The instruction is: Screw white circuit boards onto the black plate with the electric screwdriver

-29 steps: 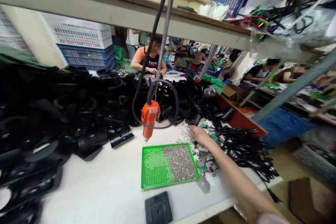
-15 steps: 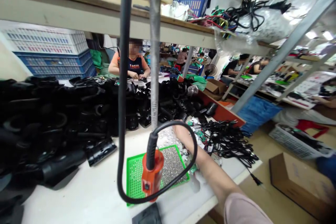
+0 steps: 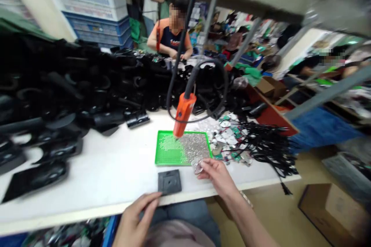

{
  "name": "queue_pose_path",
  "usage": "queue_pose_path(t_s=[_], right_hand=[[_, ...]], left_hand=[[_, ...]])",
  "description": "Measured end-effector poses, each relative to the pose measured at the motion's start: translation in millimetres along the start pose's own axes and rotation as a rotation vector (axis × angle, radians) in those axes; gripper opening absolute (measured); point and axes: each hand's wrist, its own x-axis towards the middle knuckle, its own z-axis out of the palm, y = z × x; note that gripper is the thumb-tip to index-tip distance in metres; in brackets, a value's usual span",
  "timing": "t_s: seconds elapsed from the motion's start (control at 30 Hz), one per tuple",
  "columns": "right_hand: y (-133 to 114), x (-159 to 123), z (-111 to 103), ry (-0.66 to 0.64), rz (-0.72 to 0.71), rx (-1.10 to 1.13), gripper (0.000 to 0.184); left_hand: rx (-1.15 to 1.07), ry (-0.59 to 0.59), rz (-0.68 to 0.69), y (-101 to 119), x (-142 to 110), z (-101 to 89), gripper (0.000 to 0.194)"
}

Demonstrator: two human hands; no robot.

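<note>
Bench (image 3: pixel 110 173), white and smooth, crosses the view, its pale front edge slanting slightly upward to the right. Behind it, from the left, stand stacked white and blue crates (image 3: pixel 100 32), slotted plastic, then a co-worker (image 3: pixel 174 40) in an orange-sleeved dark top, hands lowered to work; on the right a creased blue sheet (image 3: pixel 324 135) hangs below another bench and a cardboard box (image 3: pixel 327 212) sits on the floor. Black parts (image 3: pixel 72 88), curved and glossy, heap along the left and back. Near the front edge the left hand (image 3: pixel 133 218) has thumb and forefinger close together at the near left corner of the plate (image 3: pixel 173 188); whether they grip it I cannot tell. The plate, dark, flat and squarish with a recessed square, lies just in front of the green tray (image 3: pixel 157 150), whose perforated floor is half covered by tiny shiny metal bits (image 3: pixel 197 142). An orange driver (image 3: pixel 184 114) hangs nose down over it. By the tray's near right corner, the right hand (image 3: pixel 216 175) pinches the clear piece (image 3: pixel 196 166), small, glassy and roundish, between clamped fingers. Beyond lie white and green pieces (image 3: pixel 232 137), then tangled black cables (image 3: pixel 266 139).
</note>
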Motion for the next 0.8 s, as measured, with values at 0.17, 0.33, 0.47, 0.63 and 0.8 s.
queue_pose_path(t_s=[0.17, 0.33, 0.47, 0.63, 0.8], right_hand=[[41, -34, 59, -0.118, -0.037, -0.076, 0.029], [62, -40, 85, -0.146, 0.025, 0.125, 0.032], [63, -45, 76, -0.146, -0.370, -0.346, 0.018], [50, -50, 50, -0.366, -1.116, -0.968, 0.036], [48, -28, 40, -0.276, -1.101, -1.024, 0.029]], left_hand=[[-0.392, 0.008, -0.113, 33, 28, 18.1, 0.040], [-0.480, 0.032, -0.171, 26, 23, 20.7, 0.040], [-0.302, -0.064, -0.099, 18, 13, 11.4, 0.035], [-0.111, -0.402, 0.008, 17, 5, -3.1, 0.024], [0.068, -0.164, 0.049, 2, 17, 4.8, 0.059]])
